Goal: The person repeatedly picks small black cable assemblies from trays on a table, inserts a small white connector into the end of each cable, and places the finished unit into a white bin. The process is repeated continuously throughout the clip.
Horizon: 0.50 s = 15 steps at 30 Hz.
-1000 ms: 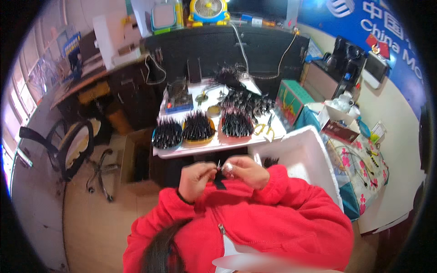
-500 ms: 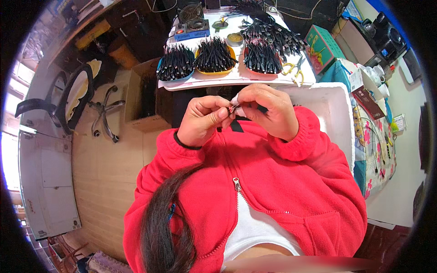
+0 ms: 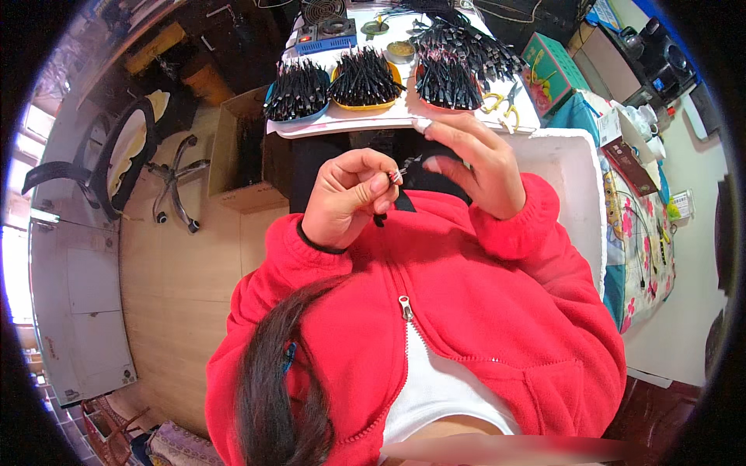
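Note:
My left hand (image 3: 346, 198) pinches a small black cable piece with a silver metal tip (image 3: 398, 177) between thumb and forefinger, held in front of my red jacket. My right hand (image 3: 470, 159) meets it from the right, fingertips on the same piece, other fingers spread. A black strip hangs down from the piece to below my left hand. Ahead on the white table (image 3: 388, 118) lie three round trays heaped with black cable pieces: a blue one (image 3: 298, 89), a yellow one (image 3: 365, 78) and a red one (image 3: 448, 81).
A loose pile of black cables (image 3: 466, 43) lies behind the trays, with yellow-handled pliers (image 3: 503, 109) at the right. A blue device (image 3: 326, 35) sits at the table's back. A cardboard box (image 3: 245, 155) and an office chair (image 3: 132, 159) stand on the floor left. A white foam box (image 3: 571, 194) is at my right.
The view has tilted further down, so the table has slid toward the top edge. My hands stay together on the small piece; my right hand's fingers have spread wider.

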Tool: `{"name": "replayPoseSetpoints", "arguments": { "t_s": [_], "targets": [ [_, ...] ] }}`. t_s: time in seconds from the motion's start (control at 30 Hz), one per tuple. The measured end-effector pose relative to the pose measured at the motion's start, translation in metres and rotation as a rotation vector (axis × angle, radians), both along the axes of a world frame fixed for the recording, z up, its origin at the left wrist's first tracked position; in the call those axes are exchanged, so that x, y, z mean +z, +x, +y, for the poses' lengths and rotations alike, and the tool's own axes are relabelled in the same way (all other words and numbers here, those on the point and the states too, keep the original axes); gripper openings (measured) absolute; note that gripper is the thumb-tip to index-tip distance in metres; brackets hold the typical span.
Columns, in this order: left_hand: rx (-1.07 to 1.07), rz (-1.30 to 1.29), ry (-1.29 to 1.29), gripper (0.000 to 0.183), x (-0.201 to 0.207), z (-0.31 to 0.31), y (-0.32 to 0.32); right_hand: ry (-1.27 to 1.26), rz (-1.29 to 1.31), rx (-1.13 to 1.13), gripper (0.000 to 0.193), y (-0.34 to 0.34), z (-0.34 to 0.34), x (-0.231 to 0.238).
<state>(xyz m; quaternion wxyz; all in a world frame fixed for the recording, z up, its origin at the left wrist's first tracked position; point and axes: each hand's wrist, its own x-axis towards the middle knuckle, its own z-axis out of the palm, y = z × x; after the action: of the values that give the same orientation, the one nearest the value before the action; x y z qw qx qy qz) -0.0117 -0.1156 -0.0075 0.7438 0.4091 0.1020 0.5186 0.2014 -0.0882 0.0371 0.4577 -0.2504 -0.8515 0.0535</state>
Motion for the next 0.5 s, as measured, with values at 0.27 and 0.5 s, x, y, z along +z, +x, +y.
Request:
{"name": "replayPoseSetpoints", "arguments": {
  "t_s": [0.27, 0.5],
  "targets": [
    [-0.098, -0.101, -0.121, 0.015, -0.006, 0.002, 0.006, 0.254, -0.007, 0.166, 0.033, -0.011, 0.001, 0.003],
    [0.056, 0.236, 0.130, 0.011, 0.000, 0.004, 0.005, -0.356, 0.020, 0.267, 0.010, -0.004, -0.001, -0.001]
  ]
}}
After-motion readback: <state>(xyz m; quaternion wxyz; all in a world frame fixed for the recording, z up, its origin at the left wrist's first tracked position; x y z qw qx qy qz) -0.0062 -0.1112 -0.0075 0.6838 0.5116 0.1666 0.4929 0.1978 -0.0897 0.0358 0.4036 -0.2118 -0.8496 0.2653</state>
